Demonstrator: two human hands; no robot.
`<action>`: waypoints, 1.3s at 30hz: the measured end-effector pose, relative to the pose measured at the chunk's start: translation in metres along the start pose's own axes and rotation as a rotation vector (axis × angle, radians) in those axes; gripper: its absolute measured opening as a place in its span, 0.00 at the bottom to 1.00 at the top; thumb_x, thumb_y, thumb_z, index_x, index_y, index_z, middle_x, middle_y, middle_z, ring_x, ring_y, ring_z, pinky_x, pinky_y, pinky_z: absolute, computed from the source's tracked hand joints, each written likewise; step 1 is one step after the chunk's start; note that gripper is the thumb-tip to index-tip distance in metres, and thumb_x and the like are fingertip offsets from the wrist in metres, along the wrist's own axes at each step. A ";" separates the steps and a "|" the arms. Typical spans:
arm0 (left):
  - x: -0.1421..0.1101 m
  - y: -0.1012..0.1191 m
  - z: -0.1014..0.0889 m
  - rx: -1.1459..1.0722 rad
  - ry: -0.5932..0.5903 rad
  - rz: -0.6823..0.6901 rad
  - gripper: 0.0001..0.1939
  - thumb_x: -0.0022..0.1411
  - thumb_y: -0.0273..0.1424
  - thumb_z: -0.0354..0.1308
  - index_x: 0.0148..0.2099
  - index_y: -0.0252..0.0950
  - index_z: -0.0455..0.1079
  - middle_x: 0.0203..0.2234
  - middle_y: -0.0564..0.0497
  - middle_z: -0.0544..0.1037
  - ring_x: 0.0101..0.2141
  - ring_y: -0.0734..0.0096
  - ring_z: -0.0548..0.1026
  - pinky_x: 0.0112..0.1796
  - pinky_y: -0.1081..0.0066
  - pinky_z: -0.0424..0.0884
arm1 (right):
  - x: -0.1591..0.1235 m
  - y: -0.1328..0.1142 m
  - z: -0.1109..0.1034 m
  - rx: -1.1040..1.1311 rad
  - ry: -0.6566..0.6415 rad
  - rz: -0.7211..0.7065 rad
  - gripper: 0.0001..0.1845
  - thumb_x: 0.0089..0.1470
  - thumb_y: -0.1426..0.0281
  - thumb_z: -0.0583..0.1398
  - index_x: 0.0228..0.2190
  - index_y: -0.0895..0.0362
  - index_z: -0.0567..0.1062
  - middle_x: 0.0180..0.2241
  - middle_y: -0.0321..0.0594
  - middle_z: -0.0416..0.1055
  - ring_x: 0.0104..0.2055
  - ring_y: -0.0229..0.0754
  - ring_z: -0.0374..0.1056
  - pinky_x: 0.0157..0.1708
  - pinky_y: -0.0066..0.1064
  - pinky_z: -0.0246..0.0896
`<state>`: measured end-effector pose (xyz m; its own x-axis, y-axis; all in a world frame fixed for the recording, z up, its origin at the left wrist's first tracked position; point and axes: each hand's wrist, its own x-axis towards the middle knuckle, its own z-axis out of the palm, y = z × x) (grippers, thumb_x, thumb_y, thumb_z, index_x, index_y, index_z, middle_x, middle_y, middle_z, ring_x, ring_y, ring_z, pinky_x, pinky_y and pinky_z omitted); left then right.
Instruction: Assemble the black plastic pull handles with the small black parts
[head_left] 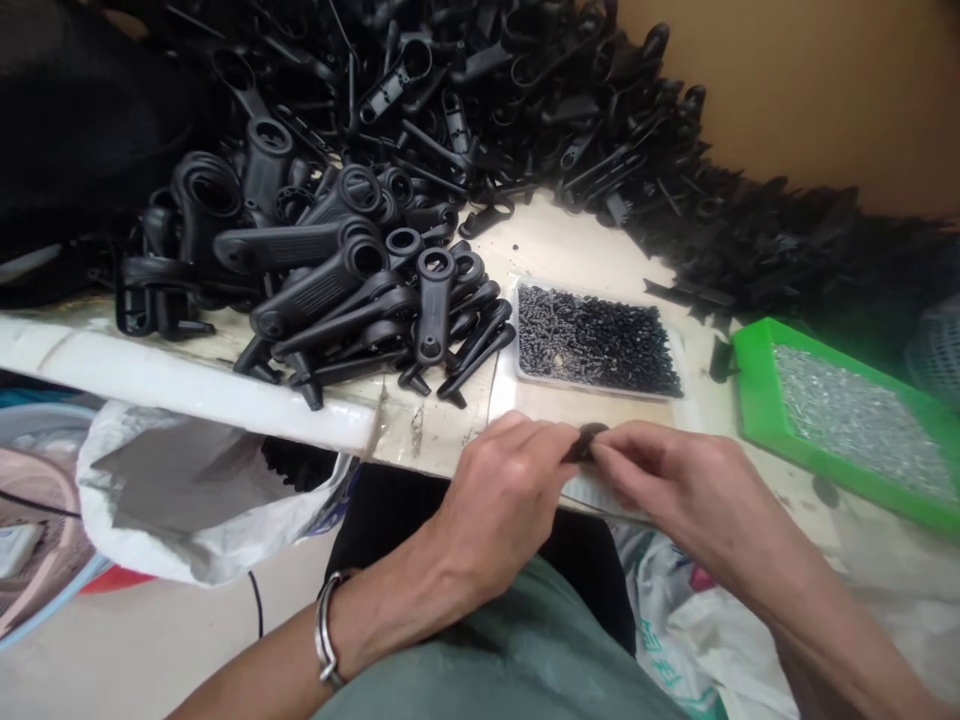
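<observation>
One small black part is being pinched by the left hand and the right hand, over a pale, scuffed desk's near edge. Beyond, a green bin is resting on it; farther off, black plastic pieces are lying heaped before a brown surface.

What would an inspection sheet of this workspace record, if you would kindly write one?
Surface: pale worktop, dark marks near its front edge.
Job's things: small dark part in hand; shallow tray of small black pieces; green bin of small shiny pieces.
Clutter: black arm-shaped parts piled left; larger black heap behind.
Hands: left hand and right hand pinch the dark part.
Cables: thin black cord below, lower left.
Surroundings: open white sack, pink basin.
</observation>
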<state>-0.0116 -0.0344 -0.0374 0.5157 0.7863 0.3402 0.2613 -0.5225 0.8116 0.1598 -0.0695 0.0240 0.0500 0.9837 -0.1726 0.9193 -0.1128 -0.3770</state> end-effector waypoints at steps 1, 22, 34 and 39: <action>0.001 0.000 -0.001 0.000 -0.003 -0.004 0.04 0.67 0.26 0.57 0.44 0.36 0.72 0.34 0.51 0.80 0.35 0.68 0.74 0.38 0.67 0.74 | 0.000 0.005 -0.002 0.113 -0.019 0.044 0.16 0.58 0.65 0.58 0.20 0.54 0.73 0.15 0.32 0.68 0.17 0.37 0.65 0.18 0.27 0.56; 0.002 0.002 -0.004 0.079 0.026 0.003 0.09 0.61 0.22 0.63 0.43 0.37 0.73 0.33 0.52 0.81 0.34 0.70 0.77 0.36 0.71 0.75 | -0.020 0.022 0.007 -0.065 0.219 -0.458 0.13 0.63 0.74 0.54 0.39 0.57 0.80 0.36 0.42 0.81 0.33 0.44 0.78 0.30 0.32 0.74; 0.002 0.012 -0.007 0.070 0.158 0.033 0.12 0.59 0.21 0.64 0.45 0.38 0.74 0.33 0.52 0.82 0.32 0.72 0.79 0.35 0.74 0.77 | -0.019 0.016 0.029 0.949 0.236 0.314 0.32 0.48 0.61 0.68 0.53 0.58 0.73 0.41 0.45 0.77 0.27 0.40 0.75 0.25 0.31 0.75; 0.001 0.014 -0.006 0.091 0.205 0.128 0.12 0.60 0.20 0.62 0.46 0.35 0.74 0.34 0.50 0.82 0.32 0.76 0.79 0.29 0.82 0.75 | -0.008 0.003 0.027 1.214 0.102 0.352 0.26 0.45 0.66 0.68 0.48 0.57 0.76 0.33 0.37 0.76 0.30 0.39 0.73 0.30 0.30 0.74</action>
<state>-0.0120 -0.0388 -0.0234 0.3752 0.7575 0.5342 0.2820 -0.6423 0.7127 0.1519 -0.0810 -0.0004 0.2975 0.8746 -0.3829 -0.0948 -0.3720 -0.9234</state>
